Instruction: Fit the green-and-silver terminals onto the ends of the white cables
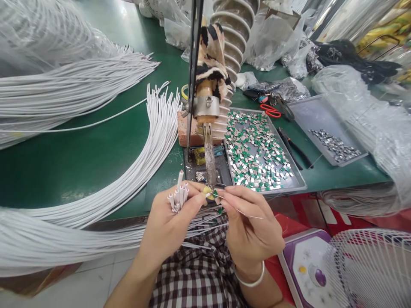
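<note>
My left hand [175, 216] is closed round a small bunch of white cables [178, 197], their cut ends pointing up. Between its thumb and forefinger, which seem to wear yellow finger covers, one cable end meets a small green circuit board with a metal connector [215, 195]. My right hand [252, 218] pinches a thin solder wire [244, 212] whose tip reaches that board. Directly above the joint hangs the soldering iron [210, 164], clamped upright with its tip pointing down. Whether the tip touches the board, I cannot tell.
A metal tray [257, 149] full of small green-and-silver connectors lies right of the iron. Beyond it are pliers [293, 147], red-handled scissors [270, 110] and a tray of metal parts [335, 143]. White cable bundles [128, 184] spread left. A ribbed hose [233, 42] stands behind; a fan [372, 265] is lower right.
</note>
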Demonstrator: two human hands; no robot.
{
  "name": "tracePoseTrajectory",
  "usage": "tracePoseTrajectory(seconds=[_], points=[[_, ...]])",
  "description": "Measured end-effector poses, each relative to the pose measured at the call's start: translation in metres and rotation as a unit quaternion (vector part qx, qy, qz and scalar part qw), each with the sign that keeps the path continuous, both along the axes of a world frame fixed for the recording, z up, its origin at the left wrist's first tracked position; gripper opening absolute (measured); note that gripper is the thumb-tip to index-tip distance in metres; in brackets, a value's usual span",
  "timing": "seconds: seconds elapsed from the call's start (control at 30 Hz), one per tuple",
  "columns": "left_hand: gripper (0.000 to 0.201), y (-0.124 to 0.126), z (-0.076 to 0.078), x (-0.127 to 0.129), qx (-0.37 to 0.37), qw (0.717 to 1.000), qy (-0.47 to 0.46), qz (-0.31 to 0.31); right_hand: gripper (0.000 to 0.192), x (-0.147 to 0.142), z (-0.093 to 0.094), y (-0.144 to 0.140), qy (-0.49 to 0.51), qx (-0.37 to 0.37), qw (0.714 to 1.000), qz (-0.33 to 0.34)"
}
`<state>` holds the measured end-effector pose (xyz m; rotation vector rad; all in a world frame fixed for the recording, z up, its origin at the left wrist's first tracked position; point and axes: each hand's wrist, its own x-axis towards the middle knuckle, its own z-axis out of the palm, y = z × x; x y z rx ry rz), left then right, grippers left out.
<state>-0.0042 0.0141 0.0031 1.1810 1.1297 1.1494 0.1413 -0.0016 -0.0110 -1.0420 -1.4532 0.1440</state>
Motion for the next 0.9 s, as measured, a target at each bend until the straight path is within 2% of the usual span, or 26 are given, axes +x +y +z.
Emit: tracePoseTrajectory(seconds=[0.13,0.33,0.47,0.57,0.63,0.7,0.83,0.9], points=[[0.027,0.0,0.002,0.001,0.018,1.0,0.0,0.003,0.039,-0.001,0.001,0.0,-0.013,0.01,1.0,-0.02],[0.025,-0.001,0.001,-0.001,0.012,1.0,-0.011,0.002,0.037,0.001,0.003,-0.002,-0.011,-0.008,1.0,0.002],[0.025,-0.003,0.0,-0.002,-0.004,1.0,-0.001,0.001,0.025,0.002,0.001,-0.004,0.092,-0.035,0.994,0.043],[0.023,-0.003,0.001,-0.001,-0.006,1.0,0.011,0.007,0.027,0.004,0.001,-0.006,0.176,-0.105,0.976,0.072],[0.023,-0.004,0.002,0.0,0.003,1.0,0.018,0.004,0.025,0.004,0.004,-0.007,0.154,-0.169,0.969,0.089],[0.023,-0.004,0.002,0.0,0.015,1.0,0.021,-0.004,0.02,0.004,0.006,-0.007,0.103,-0.201,0.969,0.1],[0.025,-0.009,-0.007,-0.003,0.012,0.999,0.011,-0.032,0.02,0.005,0.007,-0.01,0.099,-0.181,0.973,0.104],[0.031,-0.014,-0.015,-0.008,-0.01,0.999,-0.036,-0.005,0.021,0.01,0.006,-0.012,0.116,-0.161,0.974,0.107]])
